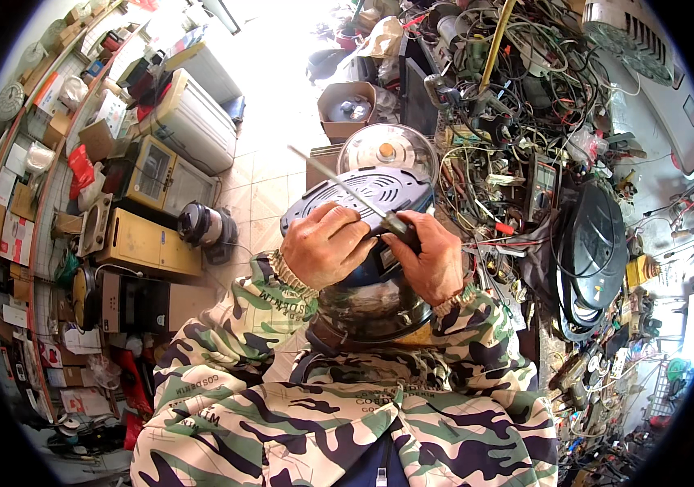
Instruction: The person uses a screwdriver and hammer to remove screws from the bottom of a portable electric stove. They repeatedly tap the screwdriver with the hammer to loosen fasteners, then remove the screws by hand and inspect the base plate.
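My right hand point(432, 258) is closed around the dark handle of a screwdriver point(337, 179). Its long, thin metal shaft slants up and left over a grey-blue oval appliance base point(412, 191) with curved vent slots. Curled over the near left edge of that base is my left hand point(324, 247); its fingertips are partly hidden. Beneath both hands a shiny round metal vessel point(371, 308) shows, its upper part covered by the base and hands. A clear glass lid point(363, 146) with an amber-coloured knob lies just behind the base.
Tangled cables and tools, with a multimeter point(543, 188), crowd the right side beside a large black oval shell point(592, 252). An open carton point(347, 126) stands ahead on the tiled floor point(261, 187). Packed shelves point(34, 211) and old appliances point(148, 243) line the left.
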The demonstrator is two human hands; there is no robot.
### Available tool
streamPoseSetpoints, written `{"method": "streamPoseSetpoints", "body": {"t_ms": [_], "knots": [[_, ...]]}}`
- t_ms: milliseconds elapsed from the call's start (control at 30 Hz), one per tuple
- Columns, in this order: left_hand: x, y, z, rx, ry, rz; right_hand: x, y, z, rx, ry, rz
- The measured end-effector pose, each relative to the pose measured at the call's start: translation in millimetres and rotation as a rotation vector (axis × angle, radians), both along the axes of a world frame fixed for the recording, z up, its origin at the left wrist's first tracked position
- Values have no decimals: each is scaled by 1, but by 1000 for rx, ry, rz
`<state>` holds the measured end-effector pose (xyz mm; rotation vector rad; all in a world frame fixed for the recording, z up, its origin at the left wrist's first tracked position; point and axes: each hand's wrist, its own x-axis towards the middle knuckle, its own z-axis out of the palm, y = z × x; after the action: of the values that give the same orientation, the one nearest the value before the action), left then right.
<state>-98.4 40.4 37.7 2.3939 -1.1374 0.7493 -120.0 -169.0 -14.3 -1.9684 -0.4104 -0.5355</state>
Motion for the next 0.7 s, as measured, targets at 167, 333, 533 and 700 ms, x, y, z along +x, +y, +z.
{"method": "streamPoseSetpoints", "body": {"t_ms": [167,333,533,700], "knots": [[8,-3,-9,-100,128,-7,-15,0,-28,525,390,-76],[11,-11,-2,-87,159,2,-24,-2,-34,587,393,-293],[16,-15,-6,-153,111,96,-28,-16,-44,368,507,-427],[17,-21,-10,-168,103,184,-26,-22,-53,340,545,-394]]}}
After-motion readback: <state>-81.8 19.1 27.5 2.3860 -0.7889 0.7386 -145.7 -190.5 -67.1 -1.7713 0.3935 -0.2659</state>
